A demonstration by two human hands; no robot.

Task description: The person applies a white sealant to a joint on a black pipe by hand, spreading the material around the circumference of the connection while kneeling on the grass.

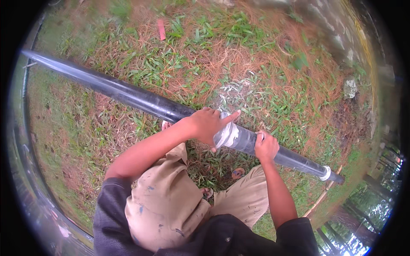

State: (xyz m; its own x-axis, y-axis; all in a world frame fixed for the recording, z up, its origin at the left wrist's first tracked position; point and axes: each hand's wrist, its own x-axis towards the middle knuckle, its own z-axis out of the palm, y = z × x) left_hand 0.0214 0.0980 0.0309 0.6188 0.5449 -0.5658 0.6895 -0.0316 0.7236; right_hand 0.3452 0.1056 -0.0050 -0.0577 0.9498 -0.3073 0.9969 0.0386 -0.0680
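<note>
The left grip, a left hand (207,126), spreads its fingers over one black pipe (141,98) at one of two white bands (230,135). The right hand (266,147) closes around the pipe, which spans crosswise before the knees. Beyond: one red strip (161,30) on grass (145,66); trees (341,217) at lower right.

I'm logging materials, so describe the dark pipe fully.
The pipe is long, dark grey to black, plastic-looking, glossy toward the left. Whitish material lies on it between the hands; a white band sits near its right end. It slants downward across the picture from left to right. The left hand, fingers spread, lies across it and the whitish material; the right hand grips it.
</note>
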